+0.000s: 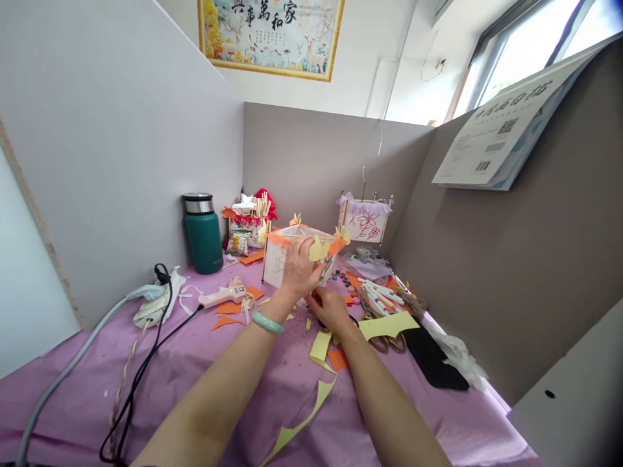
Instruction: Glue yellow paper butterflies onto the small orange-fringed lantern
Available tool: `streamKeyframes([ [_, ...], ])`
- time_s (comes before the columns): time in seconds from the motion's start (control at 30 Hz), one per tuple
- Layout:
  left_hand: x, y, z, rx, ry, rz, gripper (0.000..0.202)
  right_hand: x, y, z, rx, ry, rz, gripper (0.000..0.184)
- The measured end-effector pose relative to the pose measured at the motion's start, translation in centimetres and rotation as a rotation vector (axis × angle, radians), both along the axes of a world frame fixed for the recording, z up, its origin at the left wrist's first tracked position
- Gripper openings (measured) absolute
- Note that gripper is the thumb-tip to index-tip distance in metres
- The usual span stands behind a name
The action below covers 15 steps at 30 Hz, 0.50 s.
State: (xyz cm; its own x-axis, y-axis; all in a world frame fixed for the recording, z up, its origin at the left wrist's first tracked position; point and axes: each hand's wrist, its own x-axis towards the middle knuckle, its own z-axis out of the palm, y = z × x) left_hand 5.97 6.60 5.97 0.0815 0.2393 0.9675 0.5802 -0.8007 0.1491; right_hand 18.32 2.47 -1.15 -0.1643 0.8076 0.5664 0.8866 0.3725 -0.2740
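A white paper lantern [276,263] with a wooden stick frame, orange fringe and yellow paper cut-outs stands on the purple cloth in front of me. My left hand [299,264] is closed on its near side, fingers over the upper part. Low by the lantern's near corner, my right hand [331,307] has its fingers curled together; what they pinch is hidden. Beneath my right wrist lie a yellow paper strip [320,349] and an orange paper piece [338,359]. A pink glue gun [222,297] rests to the left among orange scraps.
A green bottle [203,237] and a power strip [158,305] with cables stand left. Behind are a stick-filled paper box [248,230] and a second lantern [366,222]. White markers [382,298], scissors [389,342] and a black phone-like slab [435,357] lie right. Grey partitions enclose the table.
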Motion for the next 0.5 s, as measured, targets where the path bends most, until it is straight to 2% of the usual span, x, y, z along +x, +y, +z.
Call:
streamKeyframes([
  [0.07, -0.3, -0.4, -0.6, 0.005, -0.052, 0.027, 0.055, 0.0, 0.0, 0.0, 0.004, -0.004, 0.001, 0.029],
  [0.2, -0.6, -1.0, -1.6, -0.028, -0.119, 0.129, 0.034, 0.0, 0.0, -0.1, 0.009, -0.003, -0.006, 0.029],
  [0.33, -0.4, -1.1, -2.4, -0.110, -0.004, 0.203, 0.022, 0.0, 0.0, -0.1, 0.010, -0.014, -0.006, 0.025],
  [0.5, -0.3, -1.1, -2.9, -0.138, 0.075, 0.172, 0.023, 0.0, 0.0, 0.0, 0.009, -0.019, -0.003, 0.025],
])
